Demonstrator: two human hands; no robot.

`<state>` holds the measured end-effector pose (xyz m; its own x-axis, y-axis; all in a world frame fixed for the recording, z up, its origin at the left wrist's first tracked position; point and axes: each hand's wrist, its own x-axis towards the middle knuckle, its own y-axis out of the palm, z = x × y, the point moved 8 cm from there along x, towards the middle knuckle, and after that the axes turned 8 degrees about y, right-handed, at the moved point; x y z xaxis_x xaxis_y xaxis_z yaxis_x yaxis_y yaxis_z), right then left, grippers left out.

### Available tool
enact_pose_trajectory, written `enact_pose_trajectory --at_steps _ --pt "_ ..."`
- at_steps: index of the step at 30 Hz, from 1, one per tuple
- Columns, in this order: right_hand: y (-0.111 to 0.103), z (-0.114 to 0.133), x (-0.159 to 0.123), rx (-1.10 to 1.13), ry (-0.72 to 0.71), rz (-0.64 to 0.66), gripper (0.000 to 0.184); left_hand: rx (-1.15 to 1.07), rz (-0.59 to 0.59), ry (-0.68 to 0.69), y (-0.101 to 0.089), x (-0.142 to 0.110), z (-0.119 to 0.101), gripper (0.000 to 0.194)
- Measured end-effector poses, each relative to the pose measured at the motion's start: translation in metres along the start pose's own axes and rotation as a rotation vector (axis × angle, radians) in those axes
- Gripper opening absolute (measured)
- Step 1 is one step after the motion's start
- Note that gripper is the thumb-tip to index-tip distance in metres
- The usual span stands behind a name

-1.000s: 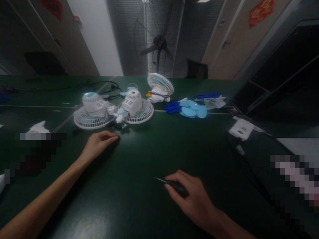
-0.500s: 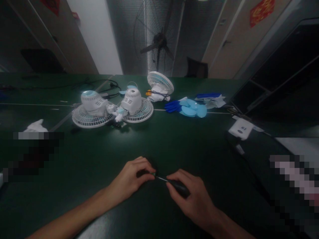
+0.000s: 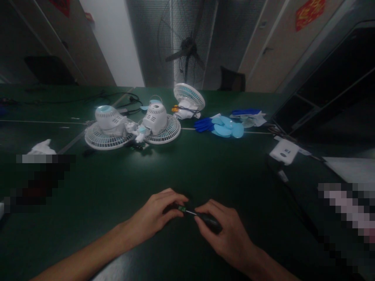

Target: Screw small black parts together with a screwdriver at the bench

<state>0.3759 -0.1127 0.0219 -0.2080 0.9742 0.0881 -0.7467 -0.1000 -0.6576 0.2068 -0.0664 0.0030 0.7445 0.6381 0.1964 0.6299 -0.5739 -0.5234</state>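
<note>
My right hand point(image 3: 225, 230) is wrapped round the black handle of a screwdriver point(image 3: 211, 222). Its thin metal shaft points left and meets a small green part point(image 3: 182, 208), possibly a terminal block or little circuit board. My left hand point(image 3: 162, 208) has its thumb and fingers around that green part. The left index fingertip is raised a little above it, while the thumb lies along its lower side. Dark shadow under the left palm hides the rest of the part. Both hands are low over the dark green table point(image 3: 181, 168).
Two white fan heads point(image 3: 109, 125) lie face down ahead, with a third fan point(image 3: 189, 101) behind. Pale blue fan blades point(image 3: 227, 128) rest beside blue gloves point(image 3: 203, 124). At right sit a white box point(image 3: 283, 151) and cables; crumpled white paper point(image 3: 42, 147) is at left.
My left index finger has lifted away from the thumb, so more of the green part shows. The left hand has shifted slightly right and down; the right hand with the screwdriver barely moved.
</note>
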Motion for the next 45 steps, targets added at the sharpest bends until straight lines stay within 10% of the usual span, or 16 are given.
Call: enact_pose_trajectory --at_steps 20,23,32,38,45 --pt "-0.014 0.0 0.0 0.096 -0.014 -0.1 0.01 0.056 0.144 0.086 -0.002 -0.005 -0.014 0.028" --pt "-0.014 0.001 0.001 0.1 -0.004 -0.083 0.01 0.136 0.104 0.063 -0.031 -0.006 0.006 0.028" --pt "-0.01 -0.006 0.0 0.104 0.001 -0.047 0.011 0.445 -0.263 -0.302 -0.197 -0.052 0.112 0.043" --pt "-0.01 -0.005 0.0 0.118 -0.002 -0.036 0.01 0.515 -0.333 -0.525 -0.231 -0.077 0.131 0.077" --pt "-0.012 -0.001 0.001 0.115 0.003 -0.037 0.01 0.536 -0.21 -0.694 -0.246 -0.089 0.139 0.054"
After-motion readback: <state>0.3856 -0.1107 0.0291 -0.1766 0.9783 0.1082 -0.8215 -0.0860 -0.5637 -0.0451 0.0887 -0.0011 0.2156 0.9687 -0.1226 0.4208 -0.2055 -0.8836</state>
